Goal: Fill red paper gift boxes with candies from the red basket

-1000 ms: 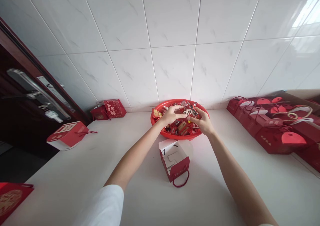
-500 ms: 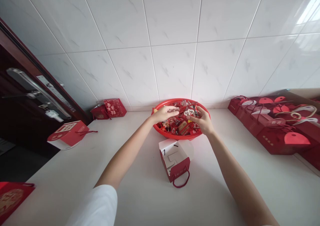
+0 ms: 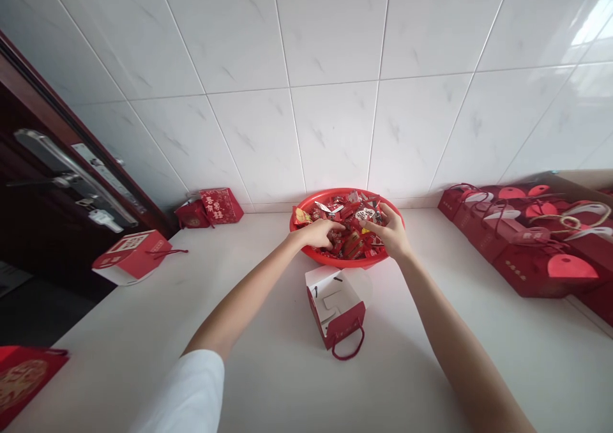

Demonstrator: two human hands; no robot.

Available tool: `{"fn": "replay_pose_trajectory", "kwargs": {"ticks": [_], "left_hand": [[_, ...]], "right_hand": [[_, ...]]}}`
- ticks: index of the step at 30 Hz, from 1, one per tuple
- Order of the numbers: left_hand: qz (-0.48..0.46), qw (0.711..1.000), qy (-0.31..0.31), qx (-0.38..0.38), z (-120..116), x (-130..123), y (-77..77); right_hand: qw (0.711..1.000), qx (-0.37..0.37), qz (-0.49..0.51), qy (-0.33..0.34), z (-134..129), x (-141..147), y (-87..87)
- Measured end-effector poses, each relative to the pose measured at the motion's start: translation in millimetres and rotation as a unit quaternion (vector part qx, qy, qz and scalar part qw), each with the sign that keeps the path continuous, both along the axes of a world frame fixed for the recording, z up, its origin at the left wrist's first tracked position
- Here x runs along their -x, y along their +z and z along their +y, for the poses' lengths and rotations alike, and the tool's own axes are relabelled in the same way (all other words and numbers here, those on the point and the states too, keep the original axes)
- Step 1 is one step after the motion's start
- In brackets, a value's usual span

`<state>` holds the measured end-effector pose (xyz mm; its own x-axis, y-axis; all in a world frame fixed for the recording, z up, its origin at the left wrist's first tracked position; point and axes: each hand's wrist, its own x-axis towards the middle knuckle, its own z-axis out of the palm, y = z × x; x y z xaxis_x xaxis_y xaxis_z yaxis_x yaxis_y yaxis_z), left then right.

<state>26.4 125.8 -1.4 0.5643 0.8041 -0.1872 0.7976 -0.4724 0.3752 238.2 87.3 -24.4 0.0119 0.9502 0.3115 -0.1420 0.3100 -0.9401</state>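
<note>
An oval red plastic basket full of wrapped candies stands against the tiled wall. My left hand dips into its left side, fingers curled down among the wrappers. The fingertips are partly hidden, and what they grip cannot be made out. At the basket's right side, my right hand has thumb and fingers around a red wrapped candy with a white label and dark characters. In front of the basket sits a small red gift box, its top open, white inside, with a red cord handle hanging forward.
Several closed red gift boxes stand in rows on the right. More red boxes lie on the left: one by the wall, one near the door, and another at the lower left edge. All share the white table.
My left hand has dropped from above the basket into the candies, its fingers going from stretched to curled. My right hand stays at the basket's right side with its candy.
</note>
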Motion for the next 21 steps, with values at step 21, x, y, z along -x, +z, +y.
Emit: {"fn": "replay_pose_trajectory", "kwargs": {"ticks": [21], "left_hand": [[-0.199,0.961,0.087,-0.171,11,39,-2.1]], "right_hand": [[1.000,0.002,0.004,0.000,1,0,-2.9]]}}
